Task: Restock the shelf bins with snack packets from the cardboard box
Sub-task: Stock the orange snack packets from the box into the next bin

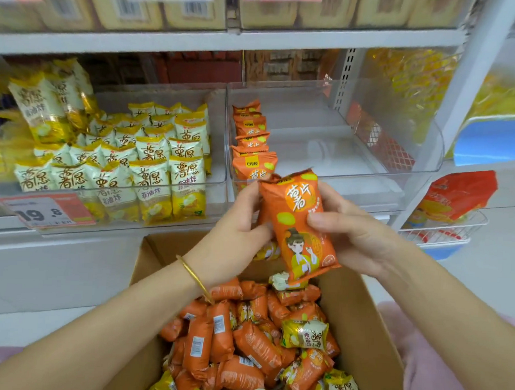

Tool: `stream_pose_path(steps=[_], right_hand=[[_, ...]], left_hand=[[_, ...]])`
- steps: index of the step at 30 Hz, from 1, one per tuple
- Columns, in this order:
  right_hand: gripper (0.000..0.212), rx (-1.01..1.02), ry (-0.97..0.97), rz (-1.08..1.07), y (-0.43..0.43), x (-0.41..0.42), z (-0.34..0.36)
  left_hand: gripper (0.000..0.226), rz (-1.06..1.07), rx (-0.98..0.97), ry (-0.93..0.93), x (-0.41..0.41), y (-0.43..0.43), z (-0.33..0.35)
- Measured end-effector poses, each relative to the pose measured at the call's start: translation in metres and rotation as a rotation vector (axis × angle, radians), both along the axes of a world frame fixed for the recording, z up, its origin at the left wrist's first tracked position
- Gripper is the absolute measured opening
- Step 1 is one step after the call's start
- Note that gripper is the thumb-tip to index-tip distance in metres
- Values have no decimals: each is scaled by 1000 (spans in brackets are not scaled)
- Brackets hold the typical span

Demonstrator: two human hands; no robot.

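Shop shelving [197, 44] fills upper frame | orange packet [296, 222] at centre, above cardboard box [360, 315], below half-empty bin [325, 139] | left hand [243, 220] and right hand [357, 236] pinch its side edges | likely light, puffy, slick, crushable: grip sides gently

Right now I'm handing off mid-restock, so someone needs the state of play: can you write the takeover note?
Hands: left hand and right hand both grip one orange packet above the cardboard box.
Right bin: one row of orange packets along its left side, much room left.
Left bin: packed with yellow packets.
To do: place this packet, then empty the box, still heaped, mostly orange.
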State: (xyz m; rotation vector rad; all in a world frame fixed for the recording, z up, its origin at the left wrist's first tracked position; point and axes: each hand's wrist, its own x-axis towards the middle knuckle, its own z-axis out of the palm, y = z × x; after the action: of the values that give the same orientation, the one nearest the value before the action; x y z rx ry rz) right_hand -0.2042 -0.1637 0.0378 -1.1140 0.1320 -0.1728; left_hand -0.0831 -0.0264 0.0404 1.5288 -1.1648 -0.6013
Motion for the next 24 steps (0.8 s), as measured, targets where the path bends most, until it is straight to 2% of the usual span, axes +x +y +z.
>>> stream_pose_path(steps=[3, 6, 8, 10, 12, 14, 16, 18, 21, 24], right_hand=[[72, -45, -116, -61, -28, 9, 32], [82, -137, -118, -186, -72, 32, 59], [79, -234, -24, -294, -104, 56, 65], [60, -347, 93, -362, -133, 85, 62], [51, -449, 226, -358, -157, 115, 47], [50, -522, 333, -313, -172, 142, 32], [50, -529, 352, -276, -183, 166, 18], [55, -522, 317, -247, -190, 184, 8], [58, -573, 321, -213, -193, 197, -3], [60, -581, 344, -271, -195, 198, -8]], left_hand=[[37, 21, -66, -275, 9, -28, 36], [35, 265, 31, -748, 43, -60, 50], [40, 293, 153, -1036, 71, -81, 50], [40, 273, 384, -1208, 94, -102, 52], [39, 244, 587, -1270, 115, -121, 51], [43, 226, 705, -1272, 133, -135, 55], [46, 199, 801, -1241, 147, -145, 55], [49, 150, 850, -1245, 157, -151, 51], [66, 110, 822, -1232, 166, -154, 42], [72, 106, 817, -1222, 169, -155, 39]])
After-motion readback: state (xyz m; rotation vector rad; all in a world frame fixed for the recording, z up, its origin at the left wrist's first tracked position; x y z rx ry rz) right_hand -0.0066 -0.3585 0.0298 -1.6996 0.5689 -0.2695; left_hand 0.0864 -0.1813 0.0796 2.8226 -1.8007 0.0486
